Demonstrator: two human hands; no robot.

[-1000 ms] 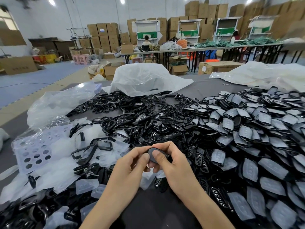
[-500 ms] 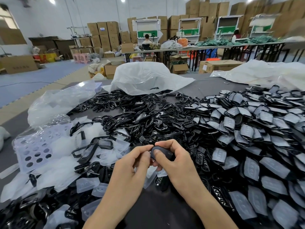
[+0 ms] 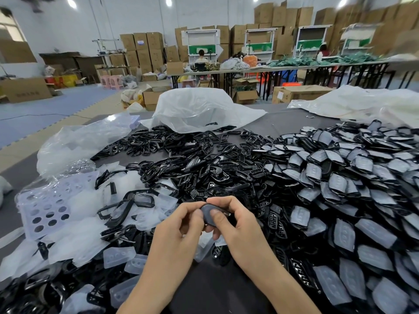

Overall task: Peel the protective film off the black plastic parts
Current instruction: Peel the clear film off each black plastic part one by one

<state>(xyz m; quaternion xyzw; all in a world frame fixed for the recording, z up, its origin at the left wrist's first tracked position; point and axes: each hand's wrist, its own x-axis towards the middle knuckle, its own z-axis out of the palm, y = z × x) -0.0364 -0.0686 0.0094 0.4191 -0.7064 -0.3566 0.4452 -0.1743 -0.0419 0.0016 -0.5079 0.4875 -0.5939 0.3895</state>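
We see both hands meeting over the near edge of the table (image 3: pixel 226 291); between them sits one part (image 3: pixel 206 211), dull grey with film on its face, held just above the heap; the right hand (image 3: pixel 240 230) pinches it, thumb on top and fingers curled behind; the left hand (image 3: pixel 179 227) pinches its left edge with thumb and forefinger; to the right lie filmed parts (image 3: pixel 344 200), overlapping thickly; ahead, bare frames (image 3: pixel 192 164) in a glossy tangle; to the left, loose films (image 3: pixel 79 225) and a holed sheet (image 3: pixel 45 207); beyond, a white bag (image 3: pixel 199 109).
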